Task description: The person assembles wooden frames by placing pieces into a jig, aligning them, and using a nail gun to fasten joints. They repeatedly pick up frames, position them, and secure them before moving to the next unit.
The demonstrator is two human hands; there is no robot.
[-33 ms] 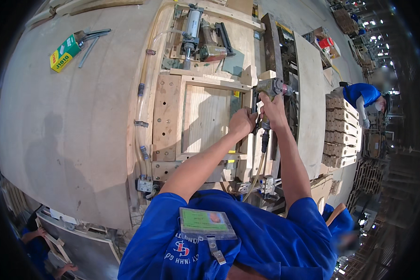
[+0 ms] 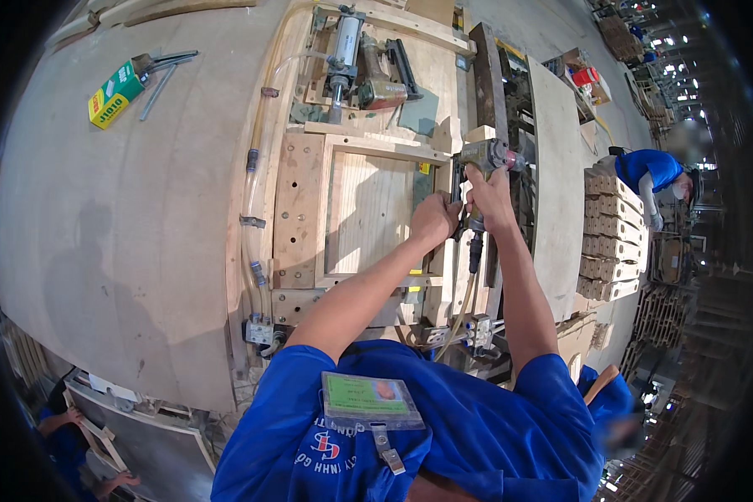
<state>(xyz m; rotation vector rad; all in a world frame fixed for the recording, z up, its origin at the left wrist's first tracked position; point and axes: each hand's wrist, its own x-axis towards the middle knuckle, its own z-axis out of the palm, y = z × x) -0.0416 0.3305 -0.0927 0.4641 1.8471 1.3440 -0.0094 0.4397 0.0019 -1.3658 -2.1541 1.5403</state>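
A pneumatic nail gun (image 2: pixel 482 154) lies over the right side of a rectangular wooden frame (image 2: pixel 385 151). My right hand (image 2: pixel 490 199) is wrapped around its handle, and an air hose runs from the handle's end toward me. Closed fingers of my left hand (image 2: pixel 434 219) are at the gun's narrow black magazine (image 2: pixel 457 180); their tips are partly hidden. The frame rests in a wooden jig (image 2: pixel 297 205) with drilled side plates. Inside the frame, a pale board (image 2: pixel 368 201) shows.
Beyond the frame lie a silver air cylinder (image 2: pixel 345 42) and a second nail gun (image 2: pixel 383 90). A green-yellow box (image 2: pixel 115 94) sits on the wide board at left. Stacked wooden parts (image 2: pixel 612 238) and a co-worker in blue (image 2: pixel 651 170) are at right.
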